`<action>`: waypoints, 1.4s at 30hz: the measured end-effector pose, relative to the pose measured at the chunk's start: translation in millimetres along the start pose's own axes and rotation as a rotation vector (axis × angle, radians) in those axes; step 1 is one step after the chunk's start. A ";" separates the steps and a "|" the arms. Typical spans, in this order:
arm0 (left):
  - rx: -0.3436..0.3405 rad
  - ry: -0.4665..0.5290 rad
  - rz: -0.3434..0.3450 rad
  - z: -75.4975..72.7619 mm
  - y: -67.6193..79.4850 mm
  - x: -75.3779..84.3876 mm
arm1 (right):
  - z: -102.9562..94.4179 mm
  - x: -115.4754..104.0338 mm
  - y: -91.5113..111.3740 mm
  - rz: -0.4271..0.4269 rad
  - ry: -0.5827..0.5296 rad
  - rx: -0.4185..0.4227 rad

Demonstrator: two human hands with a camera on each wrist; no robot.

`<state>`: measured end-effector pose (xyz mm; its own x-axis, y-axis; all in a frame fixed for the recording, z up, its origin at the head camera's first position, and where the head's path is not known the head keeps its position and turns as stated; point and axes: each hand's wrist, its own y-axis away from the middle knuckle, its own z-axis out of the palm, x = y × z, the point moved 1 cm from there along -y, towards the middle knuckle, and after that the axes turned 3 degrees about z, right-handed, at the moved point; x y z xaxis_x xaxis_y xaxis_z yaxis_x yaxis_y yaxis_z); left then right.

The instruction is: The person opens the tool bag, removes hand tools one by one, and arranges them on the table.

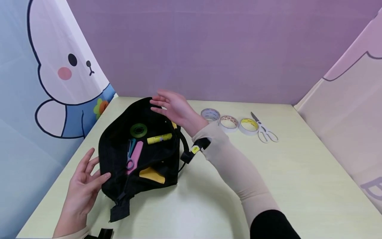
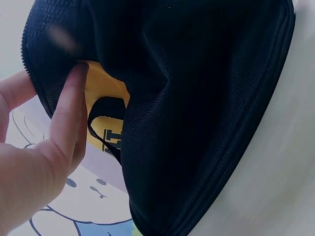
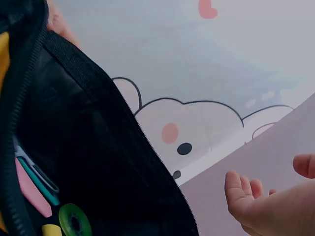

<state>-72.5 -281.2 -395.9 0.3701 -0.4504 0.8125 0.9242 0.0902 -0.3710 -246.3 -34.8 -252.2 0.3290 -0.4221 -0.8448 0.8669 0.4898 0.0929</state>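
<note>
A black zippered bag [image 1: 119, 132] lies open on the table, its yellow outer side showing in the left wrist view. Inside it are a green tape roll [image 1: 138, 130], a yellow tube [image 1: 159, 138], a flat pink item [image 1: 136, 156] and small scissors with a bluish handle [image 1: 130, 162]. My left hand [image 1: 85, 186] holds the bag's left edge, thumb on the near side and fingers behind it. Over the bag's far right rim, my right hand [image 1: 176, 108] hovers with loosely extended fingers and nothing in it. The right wrist view also shows that hand [image 3: 270, 204] apart from the bag.
Three tape rolls stand in a row right of the bag: one greyish [image 1: 210, 114], one with a brown-patterned core [image 1: 228, 122], one with a yellow core [image 1: 249, 126]. White-handled scissors [image 1: 264, 129] lie beside them. A purple backdrop [image 1: 209, 49] borders the table's far edge.
</note>
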 end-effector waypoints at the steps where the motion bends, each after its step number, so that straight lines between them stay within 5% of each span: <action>1: 0.000 0.000 0.000 0.2 0.0 -0.1 | 1.8 1.0 -4.0 -0.001 -0.004 0.007; 10: 0.005 0.010 -0.003 0.4 1.0 -2.0 | 13.3 17.5 -37.8 -0.052 0.033 0.043; 20: 0.014 0.006 -0.008 2.7 1.4 -4.2 | 4.1 38.0 -63.8 -0.054 0.145 -0.047; 29: 0.021 -0.008 -0.006 4.7 -0.4 -3.5 | -3.0 41.5 -69.7 0.079 0.658 -0.258; 33: 0.026 -0.010 -0.001 5.4 -1.2 -3.2 | 0.8 45.7 -71.1 0.149 0.887 -0.292; 42: 0.035 -0.015 0.000 6.4 -0.8 -4.0 | 8.4 62.1 -71.3 0.231 1.205 -0.323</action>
<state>-74.2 -273.8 -395.9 0.3709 -0.4374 0.8192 0.9270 0.1215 -0.3548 -284.5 -102.3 -306.8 -0.2354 0.5740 -0.7843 0.6488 0.6937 0.3130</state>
